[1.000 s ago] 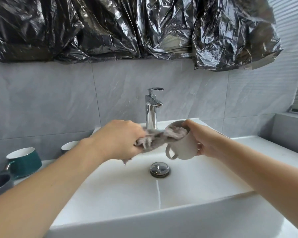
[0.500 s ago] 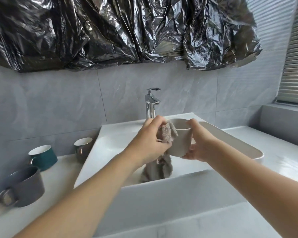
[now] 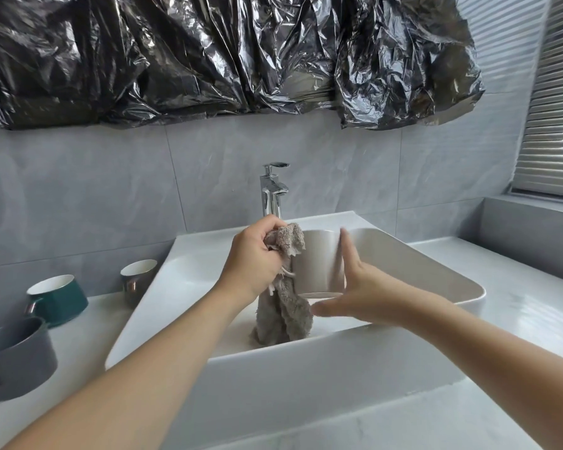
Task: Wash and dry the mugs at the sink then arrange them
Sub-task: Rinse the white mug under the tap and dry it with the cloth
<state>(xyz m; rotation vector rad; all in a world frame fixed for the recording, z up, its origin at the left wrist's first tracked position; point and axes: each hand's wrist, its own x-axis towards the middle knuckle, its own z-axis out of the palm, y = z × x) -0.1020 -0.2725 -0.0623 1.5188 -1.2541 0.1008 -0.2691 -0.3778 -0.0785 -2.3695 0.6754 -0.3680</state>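
Over the basin: a beige mug (image 3: pixel 319 261) is held upright above the white sink (image 3: pixel 436 271), in front of the chrome faucet (image 3: pixel 272 190), so that any drips would fall into the bowl.
Left hand: the left hand (image 3: pixel 252 259) has its fingers curled tight round a bunched grey cloth (image 3: pixel 286 297), pressing the wad against the mug's left wall; the loose tail hangs down into the sink.
Right hand: the right hand (image 3: pixel 355 290) has its fingers spread and nearly straight, one up along the mug's right side near the rim, the thumb stretched out below the base; it looks like a light steadying hold that lets the mug turn against the cloth. The fingers are motion-blurred, so exact contact is uncertain.
Step, as I judge it: wiping the outside dry.
Left counter: a green mug (image 3: pixel 57 300), a dark grey mug (image 3: pixel 18 357) and a small metallic-looking mug (image 3: pixel 137 279) stand on the counter (image 3: pixel 88 323), near the sink's left edge; whether they are washed I cannot tell.
Far wall: crinkled black plastic sheeting (image 3: pixel 208 56) hangs above the grey tiles.
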